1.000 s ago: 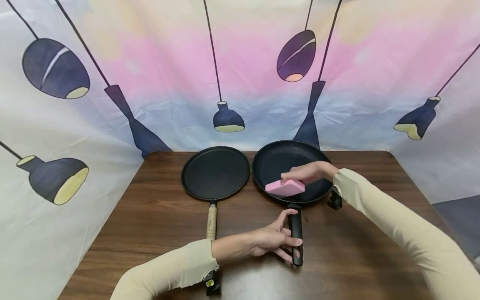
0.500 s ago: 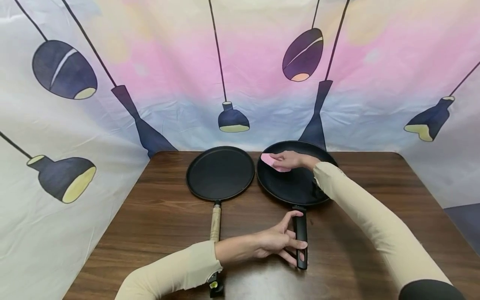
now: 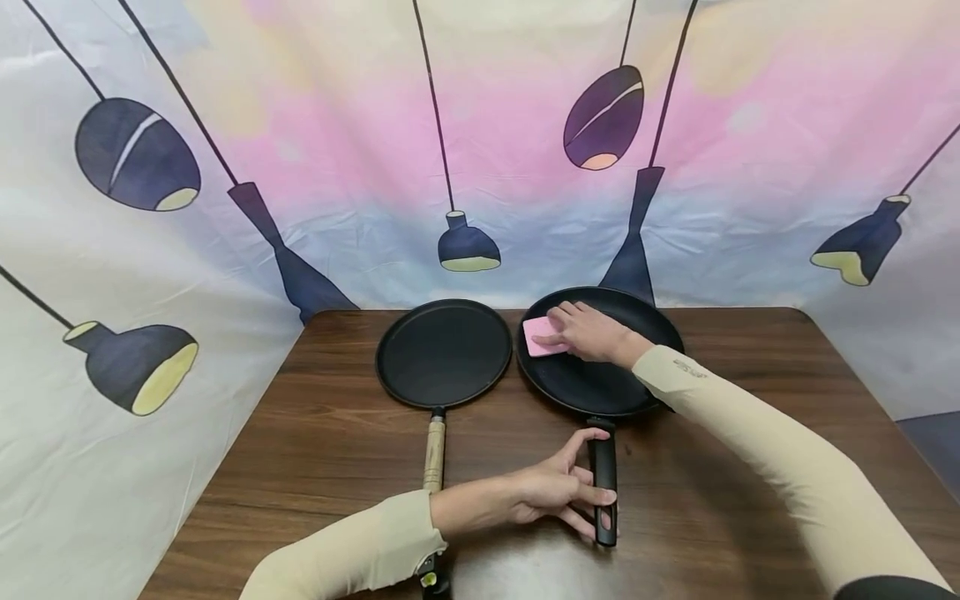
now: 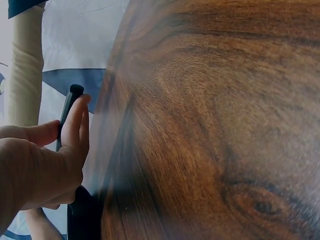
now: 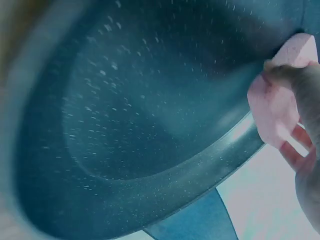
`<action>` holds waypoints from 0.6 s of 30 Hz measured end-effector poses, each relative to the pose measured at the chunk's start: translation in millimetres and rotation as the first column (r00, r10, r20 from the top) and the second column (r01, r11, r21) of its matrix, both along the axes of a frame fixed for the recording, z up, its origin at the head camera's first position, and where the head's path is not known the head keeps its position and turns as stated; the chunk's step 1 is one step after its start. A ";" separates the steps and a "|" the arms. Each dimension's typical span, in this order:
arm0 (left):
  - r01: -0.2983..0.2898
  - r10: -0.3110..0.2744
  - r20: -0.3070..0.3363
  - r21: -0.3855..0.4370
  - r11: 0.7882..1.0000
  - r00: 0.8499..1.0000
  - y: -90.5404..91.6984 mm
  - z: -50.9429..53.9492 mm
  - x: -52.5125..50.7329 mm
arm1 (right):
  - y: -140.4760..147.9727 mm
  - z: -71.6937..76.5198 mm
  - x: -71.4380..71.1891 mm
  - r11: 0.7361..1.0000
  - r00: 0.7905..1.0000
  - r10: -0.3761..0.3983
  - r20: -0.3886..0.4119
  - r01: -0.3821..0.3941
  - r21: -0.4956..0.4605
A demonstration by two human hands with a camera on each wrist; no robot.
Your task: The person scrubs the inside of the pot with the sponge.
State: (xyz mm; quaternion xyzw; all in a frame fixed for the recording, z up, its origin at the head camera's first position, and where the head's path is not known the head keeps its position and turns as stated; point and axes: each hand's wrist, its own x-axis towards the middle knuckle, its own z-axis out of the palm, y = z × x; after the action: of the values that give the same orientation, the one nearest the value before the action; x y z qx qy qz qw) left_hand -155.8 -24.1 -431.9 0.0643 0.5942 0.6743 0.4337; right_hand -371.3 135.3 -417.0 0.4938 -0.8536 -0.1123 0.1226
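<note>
A black frying pan (image 3: 600,387) lies at the back right of the table, its black handle (image 3: 604,467) toward the person. My left hand (image 3: 551,487) grips that handle, thumb on the near side and fingers round behind it; the left wrist view shows the handle between thumb and fingers. Inside the pan, at its left side, my right hand (image 3: 592,333) holds a pink sponge (image 3: 542,337) against the surface. In the right wrist view the sponge (image 5: 275,107) is pinched between thumb and fingers near the pan's wall. Small pale specks or drops dot the pan's inside (image 5: 125,115).
A flat black griddle pan (image 3: 444,354) with a wooden handle (image 3: 434,454) lies just left of the frying pan. The left forearm crosses over the end of that handle. Behind the wooden table (image 3: 322,433) hangs a cloth (image 3: 360,167) printed with lamps.
My right hand and the sponge went from the pan's near side up to its far left, then slightly back down along the left. My left hand has kept its grip on the handle.
</note>
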 end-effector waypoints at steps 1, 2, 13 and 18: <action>-0.006 0.006 -0.001 0.003 1.000 1.000 0.3 -0.1 0.8 | -1.0 0.1 -2.9 1.000 1.000 -0.015 -0.017 0.015 0.006; -0.008 0.008 -0.003 0.004 1.000 1.000 0.5 -0.2 1.6 | -1.9 0.3 -5.8 0.999 0.999 -0.032 -0.027 0.032 0.006; -0.009 0.007 -0.057 -0.035 0.999 0.998 6.3 5.8 5.1 | 4.2 5.6 -22.2 0.938 0.934 -0.342 -0.105 0.345 0.013; -0.015 0.012 -0.060 -0.046 0.999 0.998 9.5 7.2 5.6 | 12.6 9.9 -18.5 0.883 0.877 -0.462 -0.136 0.469 0.026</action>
State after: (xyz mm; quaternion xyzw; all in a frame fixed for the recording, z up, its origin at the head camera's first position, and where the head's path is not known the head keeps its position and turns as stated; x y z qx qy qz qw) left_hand -150.1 -14.5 -424.7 0.0703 0.6228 0.6609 0.4127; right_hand -389.7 147.9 -407.2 0.2695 -0.9341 -0.1941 0.1309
